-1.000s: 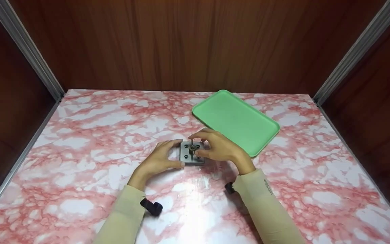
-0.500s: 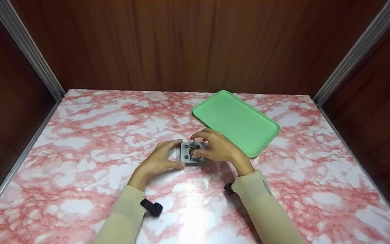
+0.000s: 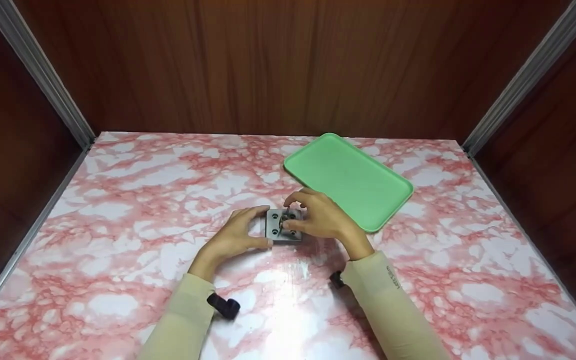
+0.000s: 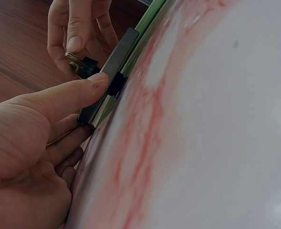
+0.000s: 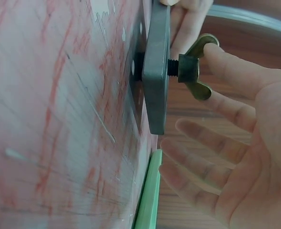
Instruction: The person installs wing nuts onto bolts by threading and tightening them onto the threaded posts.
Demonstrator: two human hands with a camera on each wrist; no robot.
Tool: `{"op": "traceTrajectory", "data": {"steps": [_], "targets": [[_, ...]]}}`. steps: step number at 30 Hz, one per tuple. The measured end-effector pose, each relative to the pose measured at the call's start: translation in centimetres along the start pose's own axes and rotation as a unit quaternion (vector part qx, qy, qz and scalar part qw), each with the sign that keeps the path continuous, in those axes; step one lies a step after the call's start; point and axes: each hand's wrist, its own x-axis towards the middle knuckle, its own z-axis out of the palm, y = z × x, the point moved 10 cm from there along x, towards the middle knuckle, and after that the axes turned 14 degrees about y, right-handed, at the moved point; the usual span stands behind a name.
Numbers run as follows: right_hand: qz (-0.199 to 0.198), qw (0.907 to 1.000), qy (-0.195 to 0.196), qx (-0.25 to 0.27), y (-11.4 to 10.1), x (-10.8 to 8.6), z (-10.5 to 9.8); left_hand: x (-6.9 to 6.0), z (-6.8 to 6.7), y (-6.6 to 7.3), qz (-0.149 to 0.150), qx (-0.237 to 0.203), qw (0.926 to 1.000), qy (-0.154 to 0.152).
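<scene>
A square grey metal plate [image 3: 271, 224] with several holes lies near the middle of the table. From its centre a black threaded bolt [image 5: 173, 67] sticks out, carrying a wing nut [image 5: 189, 69] with a dark body and brass wings. My left hand [image 3: 235, 236] grips the plate's left side, thumb on the near edge and fingers on the far edge. Over the plate, my right hand [image 3: 322, 216] pinches the wings with thumb and index finger; its other fingers are spread in the right wrist view. The plate stands slightly off the table on a black part beneath.
A green tray [image 3: 350, 172] lies at an angle behind and right of the plate, close to my right hand. Wooden panels [image 3: 268, 65] enclose the back and both sides of the marbled red-and-white table [image 3: 143, 185].
The wing nut's wings have turned clockwise in the head view, from nearly straight to slanted. My right fingertips turned with them; my left hand and the plate have held still.
</scene>
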Motion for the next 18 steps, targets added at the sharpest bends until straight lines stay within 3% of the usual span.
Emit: {"op": "traceTrajectory", "data": {"steps": [18], "targets": [[0.016, 0.9990, 0.029, -0.028, -0.03, 0.01, 0.01, 0.02, 0.04, -0.07, 0.002, -0.003, 1.0000, -0.004]]}}
